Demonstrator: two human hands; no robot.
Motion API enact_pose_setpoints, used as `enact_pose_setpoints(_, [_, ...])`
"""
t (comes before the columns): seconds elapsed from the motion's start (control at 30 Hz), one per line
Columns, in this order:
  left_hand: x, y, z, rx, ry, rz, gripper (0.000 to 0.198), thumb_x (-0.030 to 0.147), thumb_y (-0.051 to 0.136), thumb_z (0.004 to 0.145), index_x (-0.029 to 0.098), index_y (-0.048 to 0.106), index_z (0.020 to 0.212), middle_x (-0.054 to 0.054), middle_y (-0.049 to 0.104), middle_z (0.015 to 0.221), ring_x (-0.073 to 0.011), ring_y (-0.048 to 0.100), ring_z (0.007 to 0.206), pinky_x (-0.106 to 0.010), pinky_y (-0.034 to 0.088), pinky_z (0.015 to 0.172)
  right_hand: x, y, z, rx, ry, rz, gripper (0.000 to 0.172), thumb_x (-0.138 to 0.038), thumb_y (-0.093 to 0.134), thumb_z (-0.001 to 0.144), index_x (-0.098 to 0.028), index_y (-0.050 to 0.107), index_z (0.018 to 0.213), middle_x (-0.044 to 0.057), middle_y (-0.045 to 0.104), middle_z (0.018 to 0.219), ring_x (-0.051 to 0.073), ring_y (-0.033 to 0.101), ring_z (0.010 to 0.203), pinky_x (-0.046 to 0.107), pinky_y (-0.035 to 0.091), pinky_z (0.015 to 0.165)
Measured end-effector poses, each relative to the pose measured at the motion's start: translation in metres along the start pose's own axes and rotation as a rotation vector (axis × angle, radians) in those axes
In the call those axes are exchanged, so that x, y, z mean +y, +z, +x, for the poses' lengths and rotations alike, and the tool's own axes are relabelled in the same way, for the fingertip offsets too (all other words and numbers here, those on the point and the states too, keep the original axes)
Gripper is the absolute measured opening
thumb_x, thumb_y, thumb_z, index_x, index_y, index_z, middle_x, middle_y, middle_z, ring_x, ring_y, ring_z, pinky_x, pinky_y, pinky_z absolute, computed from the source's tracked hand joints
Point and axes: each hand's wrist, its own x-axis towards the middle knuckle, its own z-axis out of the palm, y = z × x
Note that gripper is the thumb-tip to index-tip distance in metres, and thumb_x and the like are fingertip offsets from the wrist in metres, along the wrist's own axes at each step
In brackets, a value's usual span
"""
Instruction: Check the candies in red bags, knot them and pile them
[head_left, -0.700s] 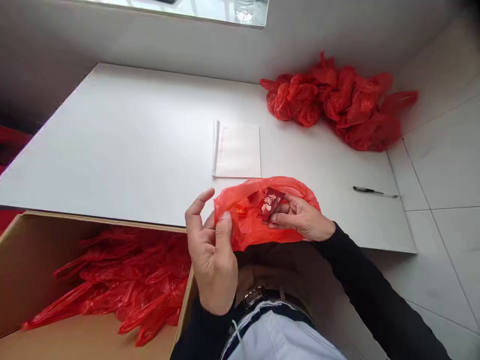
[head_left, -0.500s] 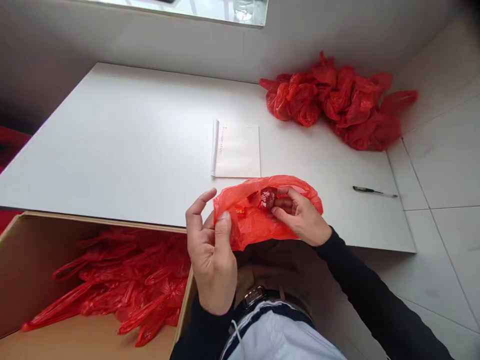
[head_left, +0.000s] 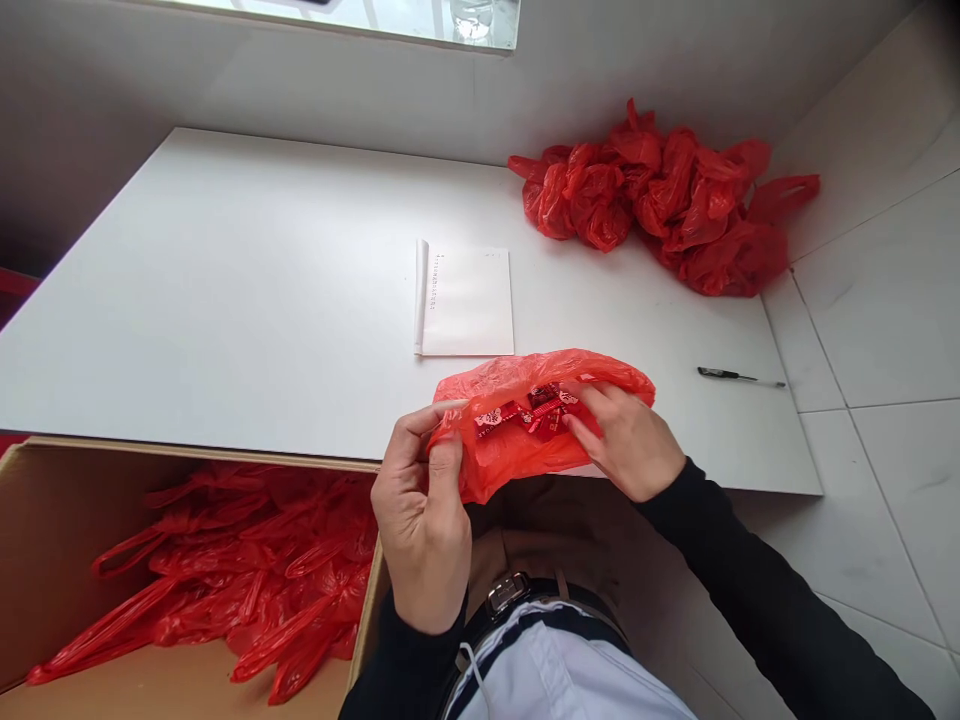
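My left hand pinches the left rim of a thin red plastic bag, thumb and fingers closed on the film. On the right side my right hand has its fingers curled around the bag's other rim. Small dark red wrapped candies with white print lie inside the bag's mouth, just off my right fingertips. The bag hangs over the near edge of the white table.
A pile of filled red bags sits at the table's far right. A white notepad lies mid-table and a black pen near the right edge. A cardboard box of flat red bags stands lower left.
My right hand has pushed the red candy packet down into the bag and now grips the rim. My left fingers have closed onto the bag's left edge.
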Motion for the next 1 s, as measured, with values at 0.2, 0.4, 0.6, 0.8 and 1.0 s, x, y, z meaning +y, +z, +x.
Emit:
enact_pose_setpoints(0.2, [0.001, 0.001, -0.004, -0.077, -0.024, 0.086, 0.014, 0.031, 0.057, 0.099, 0.026, 0.069, 0.103, 0.002, 0.065, 0.087, -0.0119, 0.059, 0.080, -0.021, 0.047, 0.077, -0.005, 0.008, 0.012, -0.229, 0.027, -0.188, 0.053, -0.030, 0.068, 0.090, -0.017, 0.057, 0.140, 0.015, 0.065, 0.122, 0.034, 0.063, 0.110, 0.045, 0.050, 0.090])
enact_pose_setpoints(0.4, [0.001, 0.001, -0.004, -0.083, -0.020, 0.042, 0.015, 0.028, 0.055, 0.100, 0.027, 0.070, 0.099, 0.002, 0.060, 0.087, -0.0119, 0.057, 0.083, -0.021, 0.045, 0.082, -0.007, 0.010, 0.023, -0.190, 0.063, -0.148, 0.033, -0.032, 0.042, 0.103, -0.016, 0.065, 0.122, 0.011, 0.071, 0.104, 0.028, 0.067, 0.094, 0.037, 0.046, 0.078])
enact_pose_setpoints(0.6, [0.001, 0.003, -0.004, -0.115, -0.055, 0.013, 0.015, 0.029, 0.054, 0.101, 0.027, 0.069, 0.100, 0.001, 0.061, 0.091, -0.0125, 0.056, 0.083, -0.023, 0.044, 0.078, -0.004, 0.029, 0.040, -0.135, 0.136, -0.058, 0.033, -0.044, 0.052, 0.100, -0.016, 0.069, 0.103, 0.011, 0.072, 0.096, 0.026, 0.067, 0.083, 0.033, 0.043, 0.066])
enact_pose_setpoints(0.8, [0.001, 0.003, 0.000, -0.074, -0.068, -0.007, 0.013, 0.030, 0.056, 0.100, 0.026, 0.068, 0.098, 0.001, 0.056, 0.084, -0.0124, 0.049, 0.075, -0.023, 0.040, 0.068, 0.004, 0.036, 0.034, 0.031, 0.022, 0.243, 0.022, -0.031, 0.057, 0.095, -0.015, 0.065, 0.109, 0.010, 0.072, 0.103, 0.025, 0.068, 0.093, 0.035, 0.050, 0.080])
enact_pose_setpoints(1.0, [0.001, 0.005, 0.003, -0.057, -0.078, -0.029, 0.012, 0.029, 0.058, 0.099, 0.026, 0.070, 0.098, 0.003, 0.045, 0.070, -0.0107, 0.033, 0.058, -0.024, 0.032, 0.056, -0.004, 0.025, 0.024, 0.094, 0.007, 0.522, 0.017, -0.023, 0.061, 0.091, -0.019, 0.063, 0.108, 0.005, 0.075, 0.106, 0.022, 0.071, 0.100, 0.035, 0.055, 0.090])
